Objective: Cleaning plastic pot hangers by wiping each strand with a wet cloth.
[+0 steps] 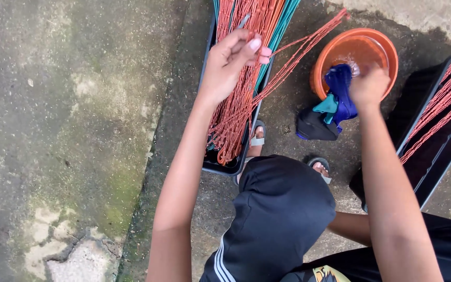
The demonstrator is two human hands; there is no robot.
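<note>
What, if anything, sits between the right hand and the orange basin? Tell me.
Nothing visible does. The right hand is already at the rim of the orange basin, gripping a blue cloth draped over its edge.

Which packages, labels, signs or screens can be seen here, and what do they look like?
None in view: only an orange basin, black trays of reddish cords, and blue and teal cloth on wet concrete.
</note>
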